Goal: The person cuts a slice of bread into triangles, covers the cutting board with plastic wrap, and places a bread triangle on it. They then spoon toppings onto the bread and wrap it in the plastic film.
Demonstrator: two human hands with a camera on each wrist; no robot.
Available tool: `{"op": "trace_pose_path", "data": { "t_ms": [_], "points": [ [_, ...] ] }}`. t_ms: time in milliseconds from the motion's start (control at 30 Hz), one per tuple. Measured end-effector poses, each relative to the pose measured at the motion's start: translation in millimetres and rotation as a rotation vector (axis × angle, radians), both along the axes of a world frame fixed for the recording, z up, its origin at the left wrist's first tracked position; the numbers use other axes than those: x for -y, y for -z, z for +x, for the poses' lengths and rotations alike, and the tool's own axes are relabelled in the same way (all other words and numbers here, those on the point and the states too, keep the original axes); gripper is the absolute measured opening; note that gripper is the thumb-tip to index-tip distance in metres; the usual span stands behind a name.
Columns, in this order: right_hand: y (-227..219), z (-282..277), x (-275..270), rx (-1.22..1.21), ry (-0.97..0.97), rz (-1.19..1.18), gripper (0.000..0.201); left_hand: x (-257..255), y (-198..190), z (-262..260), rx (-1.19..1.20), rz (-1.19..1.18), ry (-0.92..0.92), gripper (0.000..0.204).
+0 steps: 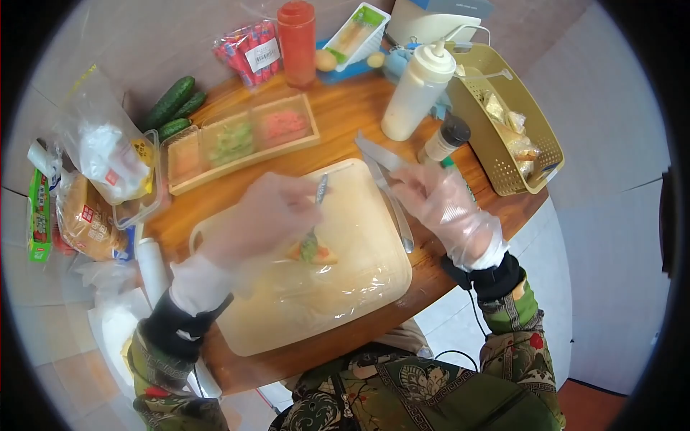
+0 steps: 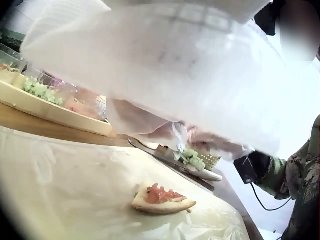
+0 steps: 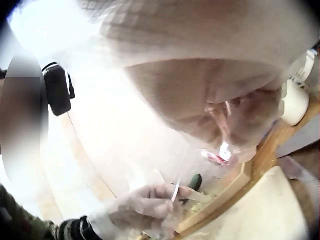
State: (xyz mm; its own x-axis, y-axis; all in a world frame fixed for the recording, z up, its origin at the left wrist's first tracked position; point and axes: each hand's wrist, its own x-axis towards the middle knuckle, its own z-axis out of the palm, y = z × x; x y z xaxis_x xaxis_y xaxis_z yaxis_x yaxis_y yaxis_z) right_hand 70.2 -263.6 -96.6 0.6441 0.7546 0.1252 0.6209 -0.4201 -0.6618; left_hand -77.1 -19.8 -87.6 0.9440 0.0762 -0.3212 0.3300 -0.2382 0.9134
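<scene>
The left hand pinches a thin spoon, fingers nearly closed. Green bits sit at its end, above the bread on the board. Adding them seems the step now; next calls for a gentle tip. The right hand is by a knife; I cannot tell its grip.

right hand gloved | left hand pinches utensil (cucumber beyond) | cutting board lower right

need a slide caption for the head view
Gloved left hand holds a utensil over a topped bread wedge on a cutting board.
</scene>
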Motion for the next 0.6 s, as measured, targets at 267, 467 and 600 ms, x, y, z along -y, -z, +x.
{"op": "trace_pose_path", "data": {
  "t_ms": [267, 467, 600],
  "points": [
    [52, -9, 14, 0.274, 0.009, -0.122, 0.019, 2, -10, -12, 0.009, -0.015, -0.196, 0.028],
    [54, -14, 14, 0.37, -0.01, -0.186, 0.016, 3, -6, -19, 0.015, -0.016, -0.281, 0.021],
    [62, -11, 10, 0.427, 0.044, -0.31, 0.017, 8, -8, -23, 0.035, -0.02, -0.316, 0.022]
  ]
}}
